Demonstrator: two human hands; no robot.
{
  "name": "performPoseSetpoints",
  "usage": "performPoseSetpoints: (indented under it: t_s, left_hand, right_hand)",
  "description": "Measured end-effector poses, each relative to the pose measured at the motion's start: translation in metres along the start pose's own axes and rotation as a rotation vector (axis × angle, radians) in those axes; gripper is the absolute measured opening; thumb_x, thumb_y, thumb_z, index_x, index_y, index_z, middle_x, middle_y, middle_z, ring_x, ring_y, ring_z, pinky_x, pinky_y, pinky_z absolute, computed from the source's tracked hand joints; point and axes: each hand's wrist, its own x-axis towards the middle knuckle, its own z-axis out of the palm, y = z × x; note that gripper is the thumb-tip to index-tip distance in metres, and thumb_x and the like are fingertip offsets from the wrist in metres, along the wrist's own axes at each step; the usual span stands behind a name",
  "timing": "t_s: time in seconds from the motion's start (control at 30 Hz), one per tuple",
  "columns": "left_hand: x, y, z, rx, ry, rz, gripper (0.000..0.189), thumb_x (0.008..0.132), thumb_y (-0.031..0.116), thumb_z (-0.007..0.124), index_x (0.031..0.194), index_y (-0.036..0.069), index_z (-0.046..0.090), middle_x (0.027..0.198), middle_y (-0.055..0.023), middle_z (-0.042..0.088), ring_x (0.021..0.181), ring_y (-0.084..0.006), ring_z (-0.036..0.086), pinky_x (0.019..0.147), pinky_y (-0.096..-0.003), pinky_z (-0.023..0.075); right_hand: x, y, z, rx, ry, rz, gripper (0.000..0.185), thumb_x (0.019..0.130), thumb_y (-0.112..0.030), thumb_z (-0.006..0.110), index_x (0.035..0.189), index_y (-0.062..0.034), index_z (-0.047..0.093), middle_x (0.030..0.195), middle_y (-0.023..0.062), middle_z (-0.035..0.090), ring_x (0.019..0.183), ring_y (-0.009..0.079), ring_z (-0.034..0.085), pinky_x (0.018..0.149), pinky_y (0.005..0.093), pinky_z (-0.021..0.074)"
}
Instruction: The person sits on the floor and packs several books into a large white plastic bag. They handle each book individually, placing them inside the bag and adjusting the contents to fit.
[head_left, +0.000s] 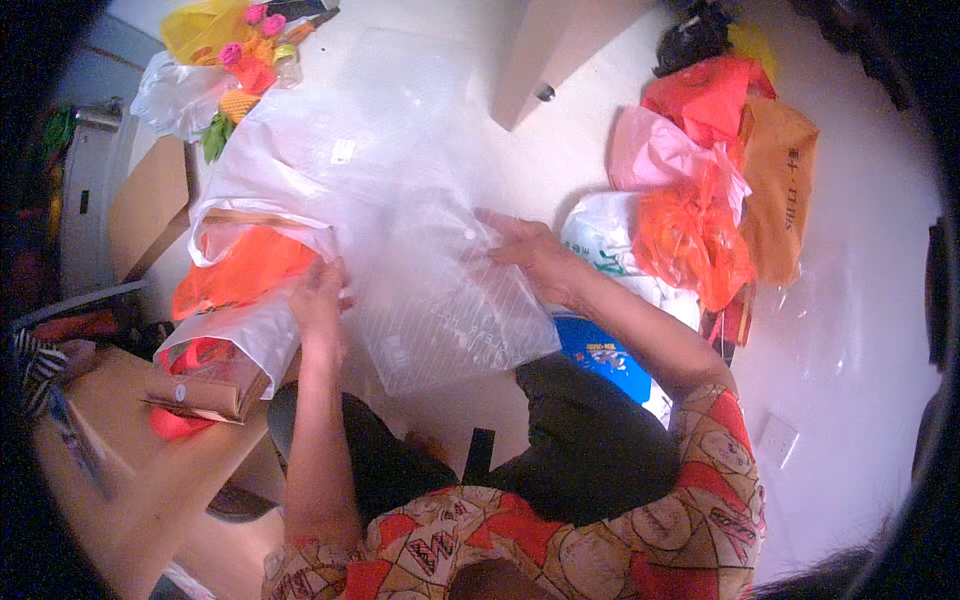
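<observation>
A clear plastic document folder (450, 322) with faint diagonal lines and a snap button lies before me. My right hand (525, 251) pinches its right edge between thumb and fingers. At the left, my left hand (321, 292) touches the edge of a white plastic bag (270, 135); whether its fingers grip the bag cannot be told. Orange material (247, 266) shows in the bag's mouth. Just below lies another whitish bag (281, 330) with red straps and a brown paper item (199, 395) sticking out.
Orange plastic (694, 240), a pink bag (660, 150), a brown bag (780, 187) and a blue package (607, 360) are piled at the right. A yellow bag (199, 34) and pink artificial flowers (230, 53) lie at the upper left. A cardboard piece (154, 206) stands at the left.
</observation>
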Motion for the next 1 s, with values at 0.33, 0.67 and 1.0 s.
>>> performPoseSetpoints:
  t_s: [0.33, 0.67, 1.0]
  left_hand:
    - [-0.038, -0.01, -0.028, 0.197, 0.129, 0.37, 0.045, 0.082, 0.013, 0.06, 0.12, -0.006, 0.046, 0.106, -0.0119, 0.057, 0.088, -0.0166, 0.056, 0.072, -0.0252, 0.0461]
    - [-0.071, 0.016, -0.027, 0.913, 0.152, 0.951, 0.062, 0.071, 0.007, 0.065, 0.127, -0.002, 0.038, 0.127, -0.0231, 0.04, 0.116, -0.0358, 0.042, 0.098, -0.046, 0.0312]
    - [0.01, 0.063, -0.004, 0.792, -0.107, 1.212, 0.068, 0.064, -0.007, 0.054, 0.129, 0.002, 0.036, 0.13, -0.0217, 0.038, 0.122, -0.0413, 0.033, 0.102, -0.0482, 0.0252]
  right_hand:
    - [0.053, -0.071, 0.026, -0.036, -0.219, -0.248, 0.061, 0.083, -0.005, 0.048, 0.138, -0.0097, 0.021, 0.118, 0.0205, 0.051, 0.094, 0.0268, 0.058, 0.077, 0.0381, 0.0511]
    - [0.134, -0.094, 0.089, 0.086, -0.023, -0.491, 0.052, 0.078, 0.003, 0.044, 0.128, 0.0022, 0.029, 0.097, 0.0166, 0.054, 0.09, 0.0315, 0.059, 0.062, 0.0415, 0.0536]
    - [0.087, -0.093, 0.096, 0.067, -0.074, -0.358, 0.06, 0.079, 0.004, 0.044, 0.134, 0.0032, 0.02, 0.111, 0.0226, 0.05, 0.096, 0.0335, 0.056, 0.068, 0.0433, 0.0542]
